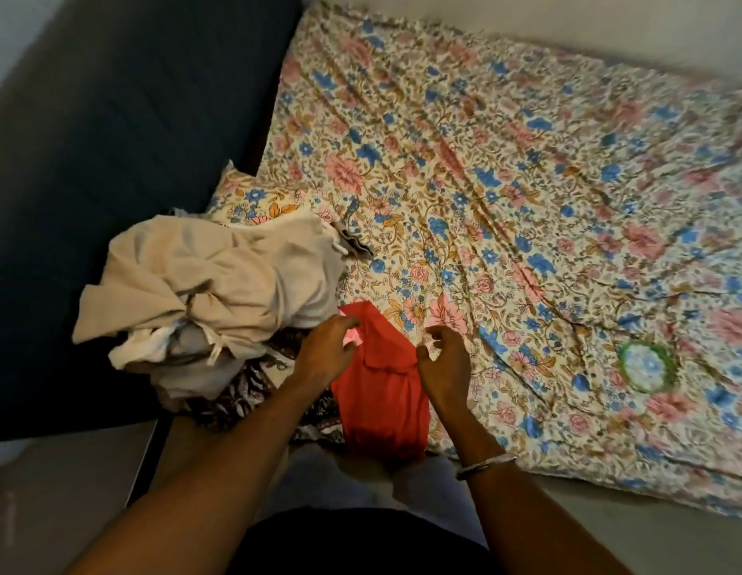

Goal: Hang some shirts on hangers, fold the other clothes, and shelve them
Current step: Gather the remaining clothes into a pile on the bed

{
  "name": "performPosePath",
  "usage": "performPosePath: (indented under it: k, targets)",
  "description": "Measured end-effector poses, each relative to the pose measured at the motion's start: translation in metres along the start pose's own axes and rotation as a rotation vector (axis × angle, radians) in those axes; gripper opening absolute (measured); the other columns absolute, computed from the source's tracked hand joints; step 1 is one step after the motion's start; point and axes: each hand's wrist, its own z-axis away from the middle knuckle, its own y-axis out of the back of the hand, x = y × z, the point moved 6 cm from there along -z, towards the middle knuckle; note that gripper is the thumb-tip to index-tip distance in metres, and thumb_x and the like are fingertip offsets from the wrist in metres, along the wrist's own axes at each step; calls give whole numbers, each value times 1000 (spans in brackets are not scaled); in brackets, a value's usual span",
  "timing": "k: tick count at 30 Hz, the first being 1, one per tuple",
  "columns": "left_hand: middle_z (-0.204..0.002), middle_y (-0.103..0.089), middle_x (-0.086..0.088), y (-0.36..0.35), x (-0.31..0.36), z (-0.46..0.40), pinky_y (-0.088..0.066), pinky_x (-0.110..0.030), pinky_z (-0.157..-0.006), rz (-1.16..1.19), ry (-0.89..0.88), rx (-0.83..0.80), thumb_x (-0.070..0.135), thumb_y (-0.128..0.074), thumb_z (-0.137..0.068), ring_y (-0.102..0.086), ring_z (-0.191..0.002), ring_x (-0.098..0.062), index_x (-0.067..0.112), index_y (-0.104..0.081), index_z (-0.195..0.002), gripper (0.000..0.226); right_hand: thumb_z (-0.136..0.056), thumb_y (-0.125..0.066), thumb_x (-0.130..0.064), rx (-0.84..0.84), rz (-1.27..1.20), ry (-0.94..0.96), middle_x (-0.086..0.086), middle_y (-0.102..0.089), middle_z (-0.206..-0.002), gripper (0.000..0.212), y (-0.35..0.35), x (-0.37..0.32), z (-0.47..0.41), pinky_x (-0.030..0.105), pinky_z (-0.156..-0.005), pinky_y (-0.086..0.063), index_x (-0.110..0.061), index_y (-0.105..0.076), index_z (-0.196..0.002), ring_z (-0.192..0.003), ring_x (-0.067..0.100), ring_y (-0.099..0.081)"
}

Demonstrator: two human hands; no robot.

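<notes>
Head view: both hands over red garment [381, 392].

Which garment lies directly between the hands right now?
The red garment, flat at the bed's edge; the beige clothes and dark patterned cloth sit piled left.

A bed [527, 180] in a floral sheet fills the room; a dark headboard [111, 139] stands left, grey floor [62, 483] below.

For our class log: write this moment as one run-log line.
stage: folding | left hand: open, over red garment | right hand: open, over its right edge | unfolded pile: left, on floral bed sheet
</notes>
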Motion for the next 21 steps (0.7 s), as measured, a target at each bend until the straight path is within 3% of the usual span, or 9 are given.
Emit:
performPosePath:
  k: [4,8,10,12,13,15,17,19,21]
  targets:
    - [-140,-60,-9,-84,-20,-18,-47,-34,-103,162,234,-182,5,-68,-89,-57,-127,-29,11,-61,-135,47,-86,-65,-28,-264,55,-135,-1,-60,-114,31,-38,56,-24,32,-75,-53,-22,-59,-116,-92,17,-62]
    - [-138,-59,-22,-155,-53,-20,-52,-26,-87,327,485,-234,-12,-69,-84,-62,-114,-31,-1,-61,-132,50,-89,-63,-16,-504,110,-182,7,-68,-114,31,-78,103,-36,30,-67,-58,-16,-63,-120,-80,19,-68]
    - [-133,-63,-20,-178,-64,-17,-47,-11,-77,303,500,-294,-11,-70,-84,-62,-107,-24,1,-62,-132,50,-94,-60,-18,-586,124,-164,11,-60,-133,27,-96,117,-43,29,-81,-56,-14,-67,-120,-96,22,-67]
    - [-136,-62,-14,-182,-62,-12,-43,-8,-84,313,487,-317,-7,-71,-86,-59,-114,-20,3,-61,-134,50,-92,-57,-44,-670,181,-155,13,-45,-150,35,-108,126,-46,39,-113,-38,-23,-70,-117,-129,31,-51]
    - [-137,-60,-8,-182,-61,-10,-43,-12,-90,320,487,-311,-5,-70,-87,-57,-116,-18,4,-60,-135,50,-86,-55,-56,-685,227,-151,13,-41,-154,39,-117,135,-49,43,-119,-27,-31,-71,-112,-137,32,-43]
    - [-135,-59,-6,-172,-57,-4,-44,-24,-98,336,503,-285,-4,-69,-89,-54,-119,-18,5,-59,-137,50,-84,-62,-45,-732,256,-200,15,-39,-154,30,-134,146,-53,45,-120,-26,-33,-70,-111,-139,34,-39]
    - [-139,-58,-10,-161,-53,-2,-46,-31,-101,353,508,-271,-4,-67,-91,-55,-126,-25,7,-58,-138,49,-89,-63,-30,-778,252,-218,11,-57,-134,23,-146,145,-57,47,-115,-35,-24,-71,-110,-125,32,-51]
    - [-144,-54,-11,-145,-48,1,-45,-32,-103,358,487,-263,-4,-66,-91,-52,-131,-30,9,-57,-139,50,-89,-68,-21,-750,119,-246,6,-73,-109,15,-139,126,-56,41,-106,-47,-19,-76,-101,-101,22,-65]
    - [-147,-51,-8,-125,-41,6,-40,-26,-103,316,422,-243,-6,-65,-91,-50,-135,-28,10,-52,-143,56,-87,-71,-7,-730,-122,-343,7,-76,-106,17,-126,105,-47,36,-96,-55,-11,-77,-102,-95,19,-69]
